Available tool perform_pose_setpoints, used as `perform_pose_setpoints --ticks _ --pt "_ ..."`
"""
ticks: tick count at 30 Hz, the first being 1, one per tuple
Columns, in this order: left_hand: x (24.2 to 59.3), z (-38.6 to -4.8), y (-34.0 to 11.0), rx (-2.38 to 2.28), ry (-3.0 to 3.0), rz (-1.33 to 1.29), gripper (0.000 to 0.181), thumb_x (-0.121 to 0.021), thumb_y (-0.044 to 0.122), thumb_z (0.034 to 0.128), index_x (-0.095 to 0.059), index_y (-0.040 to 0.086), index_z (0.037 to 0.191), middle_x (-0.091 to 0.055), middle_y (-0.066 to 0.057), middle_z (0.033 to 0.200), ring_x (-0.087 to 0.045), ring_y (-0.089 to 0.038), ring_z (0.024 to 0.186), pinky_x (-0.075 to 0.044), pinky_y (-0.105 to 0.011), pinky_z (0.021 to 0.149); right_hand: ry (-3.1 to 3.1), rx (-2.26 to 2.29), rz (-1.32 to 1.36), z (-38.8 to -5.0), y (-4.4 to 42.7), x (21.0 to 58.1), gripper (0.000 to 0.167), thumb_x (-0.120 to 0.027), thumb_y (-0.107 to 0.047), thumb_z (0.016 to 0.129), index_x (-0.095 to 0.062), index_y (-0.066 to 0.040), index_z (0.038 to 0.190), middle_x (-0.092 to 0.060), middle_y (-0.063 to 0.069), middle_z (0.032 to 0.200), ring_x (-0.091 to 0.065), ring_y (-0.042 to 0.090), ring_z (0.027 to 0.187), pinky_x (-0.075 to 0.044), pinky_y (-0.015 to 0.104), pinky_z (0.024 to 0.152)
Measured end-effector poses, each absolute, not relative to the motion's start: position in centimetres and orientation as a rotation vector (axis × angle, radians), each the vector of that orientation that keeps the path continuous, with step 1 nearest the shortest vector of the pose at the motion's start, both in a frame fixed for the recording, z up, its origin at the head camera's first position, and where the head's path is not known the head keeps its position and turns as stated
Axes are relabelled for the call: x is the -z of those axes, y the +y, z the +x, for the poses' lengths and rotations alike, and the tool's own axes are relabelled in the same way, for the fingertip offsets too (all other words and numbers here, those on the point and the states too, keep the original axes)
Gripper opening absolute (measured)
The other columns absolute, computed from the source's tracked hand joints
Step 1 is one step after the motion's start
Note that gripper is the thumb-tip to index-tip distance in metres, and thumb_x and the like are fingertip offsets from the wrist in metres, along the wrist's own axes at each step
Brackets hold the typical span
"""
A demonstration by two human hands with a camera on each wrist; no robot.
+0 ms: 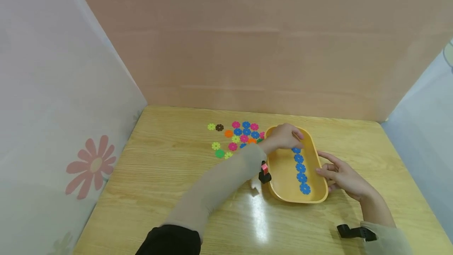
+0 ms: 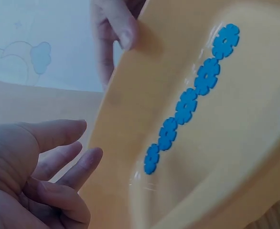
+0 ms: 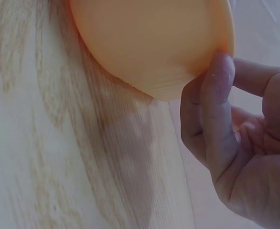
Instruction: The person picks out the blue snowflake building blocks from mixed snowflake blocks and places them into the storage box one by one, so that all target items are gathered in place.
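Note:
Inside a yellow plastic tray (image 1: 283, 182), several blue flower-shaped discs (image 1: 300, 167) form a row, edge to edge. Above the tray's far end is my left hand (image 1: 286, 136). The left wrist view shows this hand (image 2: 49, 171) with loosely bent fingers and no object visible between them, near the end of the blue row (image 2: 185, 106). At the tray's right side, my right hand (image 1: 345, 174) holds the rim. In the right wrist view the thumb (image 3: 220, 81) lies against the tray's edge (image 3: 154, 71), with fingers behind it.
Loose flower-shaped discs in pink, blue, orange, yellow, green and brown lie left of the tray, among them a green disc (image 1: 220, 153) and a brown disc (image 1: 219, 128). The wooden table (image 1: 152, 176) meets a brown back panel (image 1: 226, 58) and pale side walls.

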State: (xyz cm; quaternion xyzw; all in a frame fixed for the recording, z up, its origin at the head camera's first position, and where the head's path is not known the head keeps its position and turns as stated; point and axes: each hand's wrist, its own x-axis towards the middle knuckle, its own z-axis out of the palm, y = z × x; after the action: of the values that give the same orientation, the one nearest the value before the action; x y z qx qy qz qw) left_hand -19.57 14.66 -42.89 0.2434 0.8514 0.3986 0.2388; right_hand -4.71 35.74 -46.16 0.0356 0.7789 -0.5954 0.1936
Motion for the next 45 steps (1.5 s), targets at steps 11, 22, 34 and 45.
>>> perform_pose_setpoints --ticks 11,22,34,45 --pt "40.6 -20.5 11.3 -1.309 2.226 0.895 0.026 -0.083 0.027 0.0917 -0.078 0.017 0.115 -0.072 0.017 0.094 -0.065 0.001 0.09 -0.049 -0.02 0.082 2.206 1.674 0.078 -4.2 36.6 45.8 0.078 -0.06 -0.016 0.107 -0.01 -0.002 0.165 -0.064 0.023 0.103 -0.072 0.031 0.079 -0.061 0.045 0.059" --pt "41.0 -22.1 5.5 -1.429 2.24 0.912 0.025 -0.079 0.031 0.0953 -0.077 0.021 0.118 -0.071 0.015 0.102 -0.063 -0.007 0.105 -0.048 -0.031 0.095 2.214 1.673 0.074 -4.0 36.8 45.7 0.078 -0.06 -0.014 0.107 -0.009 -0.001 0.165 -0.064 0.024 0.101 -0.072 0.031 0.075 -0.061 0.044 0.057" --pt "44.6 -22.5 0.5 -1.355 2.291 0.814 0.019 -0.077 0.04 0.0957 -0.078 0.026 0.109 -0.07 0.016 0.107 -0.063 -0.015 0.107 -0.052 -0.035 0.091 2.212 1.685 0.031 -4.0 36.7 46.0 0.076 -0.059 -0.013 0.107 -0.009 0.001 0.164 -0.063 0.024 0.1 -0.072 0.032 0.076 -0.061 0.044 0.057" --pt "47.3 -22.7 -1.0 -1.132 2.386 0.746 0.025 -0.082 0.028 0.0923 -0.078 0.015 0.113 -0.071 0.011 0.1 -0.064 -0.011 0.098 -0.052 -0.034 0.09 2.203 1.686 0.045 -3.9 36.6 45.8 0.077 -0.059 -0.014 0.107 -0.009 0.0 0.164 -0.063 0.025 0.101 -0.072 0.033 0.076 -0.061 0.045 0.058"
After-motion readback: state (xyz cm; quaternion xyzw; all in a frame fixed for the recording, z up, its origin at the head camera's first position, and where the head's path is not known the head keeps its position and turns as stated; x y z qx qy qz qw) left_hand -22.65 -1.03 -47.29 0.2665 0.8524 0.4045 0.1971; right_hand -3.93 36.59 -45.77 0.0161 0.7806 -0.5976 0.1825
